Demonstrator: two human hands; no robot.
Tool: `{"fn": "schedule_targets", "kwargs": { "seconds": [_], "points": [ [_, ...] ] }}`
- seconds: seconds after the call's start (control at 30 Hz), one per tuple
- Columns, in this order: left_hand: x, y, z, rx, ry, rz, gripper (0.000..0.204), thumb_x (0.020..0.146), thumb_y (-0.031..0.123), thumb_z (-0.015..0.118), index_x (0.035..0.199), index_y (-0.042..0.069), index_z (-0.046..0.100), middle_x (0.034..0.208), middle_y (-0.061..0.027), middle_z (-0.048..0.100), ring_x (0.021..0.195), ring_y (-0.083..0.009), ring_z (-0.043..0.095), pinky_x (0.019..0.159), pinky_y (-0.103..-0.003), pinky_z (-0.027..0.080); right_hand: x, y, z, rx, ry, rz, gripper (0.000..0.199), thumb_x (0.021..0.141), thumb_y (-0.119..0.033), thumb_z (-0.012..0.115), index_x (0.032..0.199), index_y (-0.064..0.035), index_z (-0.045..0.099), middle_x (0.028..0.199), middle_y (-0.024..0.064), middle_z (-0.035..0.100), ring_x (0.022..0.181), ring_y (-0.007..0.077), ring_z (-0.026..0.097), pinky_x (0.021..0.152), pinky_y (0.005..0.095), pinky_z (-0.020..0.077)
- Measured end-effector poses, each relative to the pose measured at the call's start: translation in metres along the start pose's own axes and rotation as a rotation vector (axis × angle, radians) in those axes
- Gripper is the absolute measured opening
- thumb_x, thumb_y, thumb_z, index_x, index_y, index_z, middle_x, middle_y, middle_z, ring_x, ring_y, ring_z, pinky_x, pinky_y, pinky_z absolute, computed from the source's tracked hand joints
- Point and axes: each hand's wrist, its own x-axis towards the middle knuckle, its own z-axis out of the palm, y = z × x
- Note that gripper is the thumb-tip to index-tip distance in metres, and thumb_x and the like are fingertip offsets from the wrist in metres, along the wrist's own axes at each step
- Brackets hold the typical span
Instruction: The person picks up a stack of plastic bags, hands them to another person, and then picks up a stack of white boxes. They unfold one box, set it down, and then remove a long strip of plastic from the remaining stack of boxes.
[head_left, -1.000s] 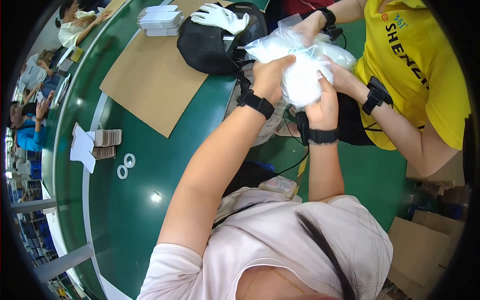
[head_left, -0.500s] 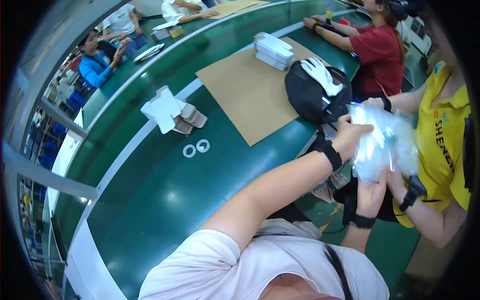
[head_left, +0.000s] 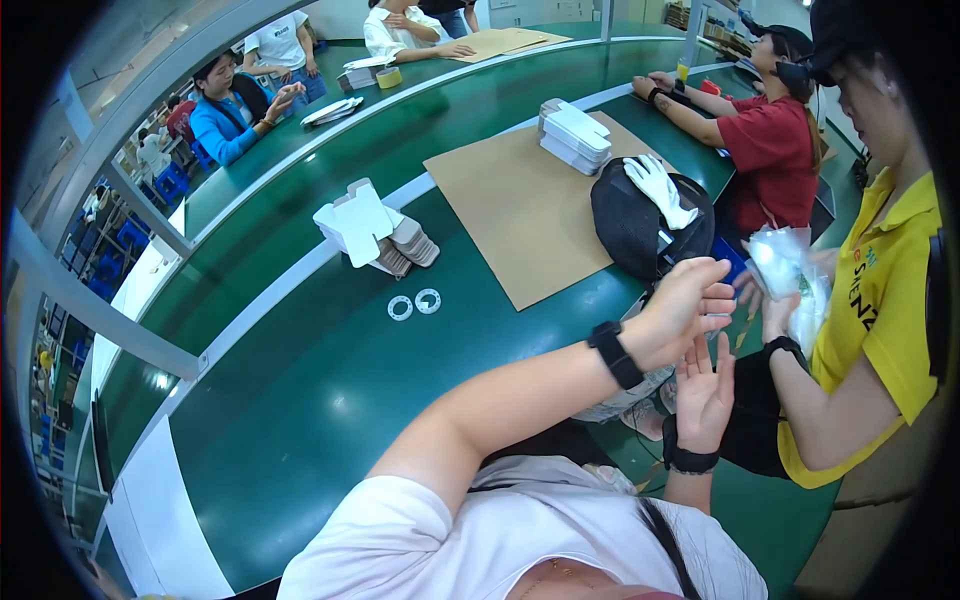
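Observation:
My left hand (head_left: 682, 308) is held out over the table's right edge, its fingers loosely bent and apart, with nothing in it. Just below it my right hand (head_left: 704, 396) is palm up and open, also holding nothing. Beyond both, a co-worker in a yellow shirt (head_left: 880, 290) grips a bundle of clear plastic bags (head_left: 782, 262), apart from my hands. Closest to my left hand on the table side is a black bag (head_left: 622, 215) with a white glove (head_left: 660, 190) on top.
Two white rings (head_left: 428, 301) lie on the green table (head_left: 330, 400) near a stack of white boxes (head_left: 375, 230). A brown cardboard sheet (head_left: 510, 210) carries more white boxes (head_left: 575, 135). A person in red (head_left: 770, 150) sits beyond the bag; others are across the table.
The bundle of plastic bags has left my hands and moved right, into the co-worker's hands. My hands have drawn back a little toward the left, and the view has shifted slightly.

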Motion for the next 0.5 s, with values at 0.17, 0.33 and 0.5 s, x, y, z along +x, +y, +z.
{"fn": "schedule_targets", "kwargs": {
  "seconds": [0.17, 0.33, 0.5],
  "points": [
    [-0.086, 0.053, -0.004, 0.032, 0.014, 0.078, 0.029, 0.09, 0.022, 0.06, 0.114, 0.008, 0.049, 0.093, -0.0089, 0.059, 0.087, -0.0197, 0.06, 0.08, -0.037, 0.049, 0.012, 0.023, 0.03, -0.354, -0.241, -0.003, 0.033, 0.09, -0.013, 0.06, 0.118, -0.003, 0.05, 0.108, 0.0101, 0.06, 0.096, 0.0181, 0.058, 0.084, 0.0299, 0.0445],
    [-0.186, 0.122, -0.009, 0.556, -0.068, 0.563, 0.028, 0.087, 0.015, 0.058, 0.11, -0.001, 0.052, 0.093, -0.0128, 0.061, 0.085, -0.0236, 0.062, 0.081, -0.037, 0.05, 0.021, 0.053, 0.061, -0.426, -0.406, 0.136, 0.022, 0.088, -0.006, 0.061, 0.108, 0.0011, 0.054, 0.097, 0.0127, 0.064, 0.085, 0.0186, 0.062, 0.08, 0.0299, 0.0491],
    [-0.277, 0.16, -0.001, 0.922, -0.189, 1.311, 0.022, 0.081, 0.008, 0.067, 0.101, 0.001, 0.06, 0.088, -0.0086, 0.064, 0.083, -0.0162, 0.06, 0.069, -0.025, 0.045, 0.022, 0.082, 0.076, -0.529, -0.556, 0.231, 0.018, 0.088, -0.008, 0.06, 0.104, 0.0014, 0.057, 0.095, 0.0143, 0.065, 0.084, 0.0203, 0.062, 0.078, 0.0315, 0.0492]
  ]
}}
